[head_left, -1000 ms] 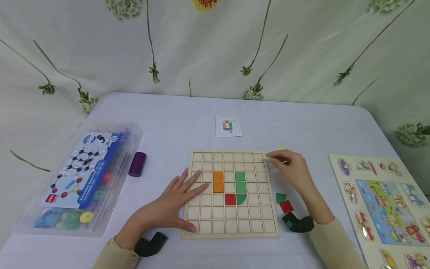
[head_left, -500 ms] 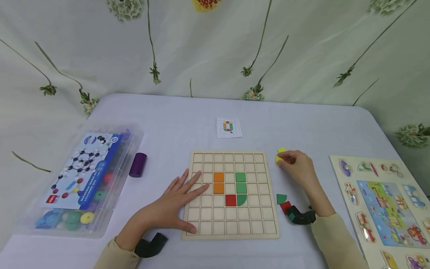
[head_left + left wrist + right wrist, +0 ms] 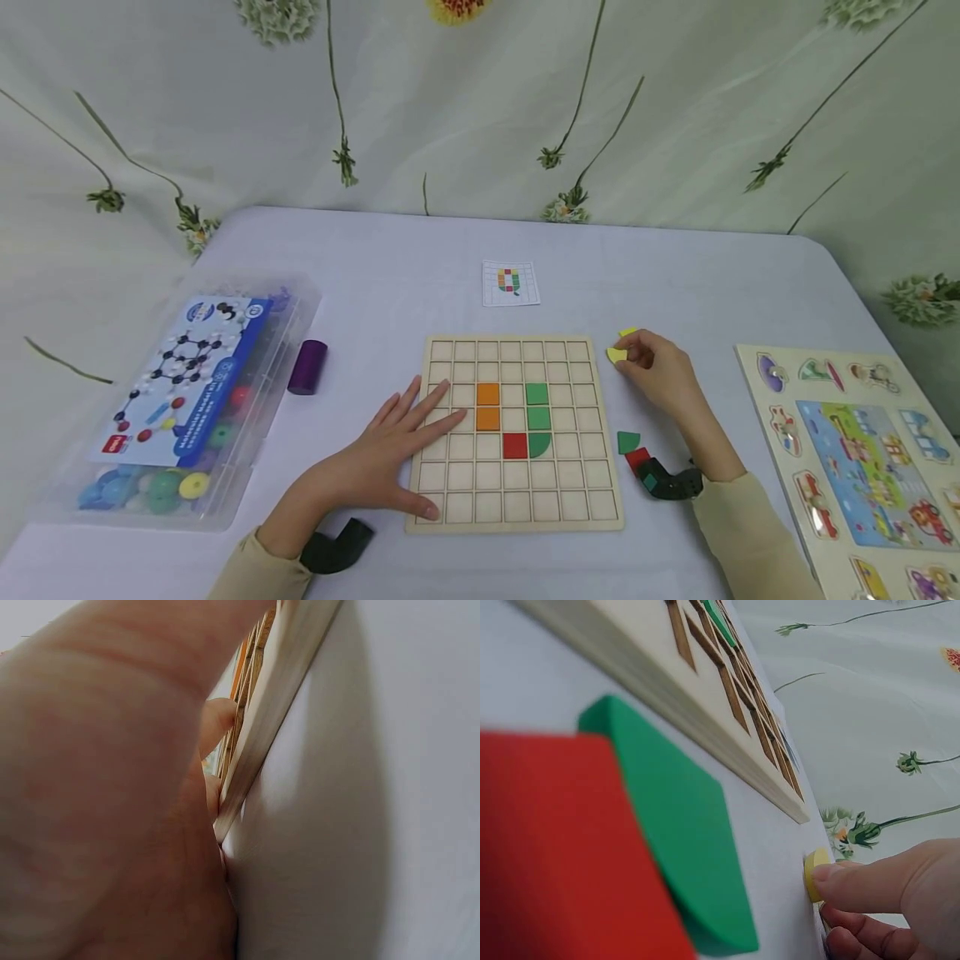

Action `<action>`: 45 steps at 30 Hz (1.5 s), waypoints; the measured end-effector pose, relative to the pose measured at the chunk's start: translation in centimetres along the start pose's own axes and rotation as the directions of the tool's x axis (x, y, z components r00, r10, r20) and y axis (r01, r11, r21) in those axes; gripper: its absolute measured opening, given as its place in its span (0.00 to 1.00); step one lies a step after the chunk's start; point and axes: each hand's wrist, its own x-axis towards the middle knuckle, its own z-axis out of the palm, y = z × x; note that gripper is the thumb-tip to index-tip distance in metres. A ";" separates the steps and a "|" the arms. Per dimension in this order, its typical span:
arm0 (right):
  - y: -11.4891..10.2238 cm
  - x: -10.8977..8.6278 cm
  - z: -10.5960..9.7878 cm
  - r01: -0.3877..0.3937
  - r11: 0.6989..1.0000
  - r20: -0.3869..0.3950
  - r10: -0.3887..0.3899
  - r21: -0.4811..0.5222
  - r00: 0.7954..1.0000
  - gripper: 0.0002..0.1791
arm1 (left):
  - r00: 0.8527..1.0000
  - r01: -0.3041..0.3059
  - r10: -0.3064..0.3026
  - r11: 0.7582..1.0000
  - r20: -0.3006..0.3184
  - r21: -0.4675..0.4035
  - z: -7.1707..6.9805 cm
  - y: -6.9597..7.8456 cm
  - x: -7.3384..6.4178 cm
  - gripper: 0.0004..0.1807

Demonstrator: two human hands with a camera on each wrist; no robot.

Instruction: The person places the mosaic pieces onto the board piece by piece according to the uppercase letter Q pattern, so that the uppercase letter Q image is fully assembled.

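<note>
My left hand [image 3: 378, 467] lies with spread fingers on the left edge of a wooden grid board [image 3: 444, 518], its thumb at the near corner. Two orange squares [image 3: 487, 407], two green squares [image 3: 537, 405], a green rounded piece [image 3: 538, 444] and a red square [image 3: 515, 446] sit in the board's cells. Beyond the board's right side, my right hand [image 3: 663, 375] pinches a yellow piece [image 3: 617, 355] between thumb and fingers; in the right wrist view the thumb presses this yellow block [image 3: 815, 875]. Another yellow piece [image 3: 627, 332] lies just behind, partly hidden by that hand.
A green piece [image 3: 628, 442] and a red one [image 3: 637, 458] lie right of the board, near a black wrist device [image 3: 675, 485]. A pattern card [image 3: 511, 283] lies behind. Left are a purple cylinder [image 3: 307, 367] and a clear case [image 3: 217, 508]; right, a picture puzzle [image 3: 870, 475].
My right hand has come back from the board's upper right corner to the yellow pieces and now grips one, shifted slightly left. My left hand stays put.
</note>
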 end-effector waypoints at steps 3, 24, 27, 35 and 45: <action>0.0 0.0 0.2 -0.002 1.000 0.000 0.002 -0.005 1.000 0.10 | 1.000 -0.004 0.004 1.000 -0.004 -0.004 0.0 -0.1 0.0 0.59; -6.1 1.2 3.6 0.113 0.938 0.218 -0.191 0.328 0.957 0.07 | 1.000 0.002 -0.002 1.000 0.005 -0.006 0.4 -0.5 0.2 0.59; -7.3 1.4 5.0 0.118 0.940 0.251 -0.204 0.319 0.946 0.05 | 1.000 -0.005 0.005 1.000 0.005 -0.002 0.4 -0.4 0.2 0.59; -9.0 2.2 7.5 0.176 0.955 0.288 -0.242 0.237 0.927 0.02 | 1.000 -0.007 0.007 1.000 0.005 -0.018 0.2 -0.3 0.1 0.58; -9.6 2.8 7.7 0.356 0.929 0.328 -0.370 0.103 0.870 0.05 | 1.000 -0.003 0.003 1.000 -0.008 -0.018 0.1 -0.3 0.0 0.59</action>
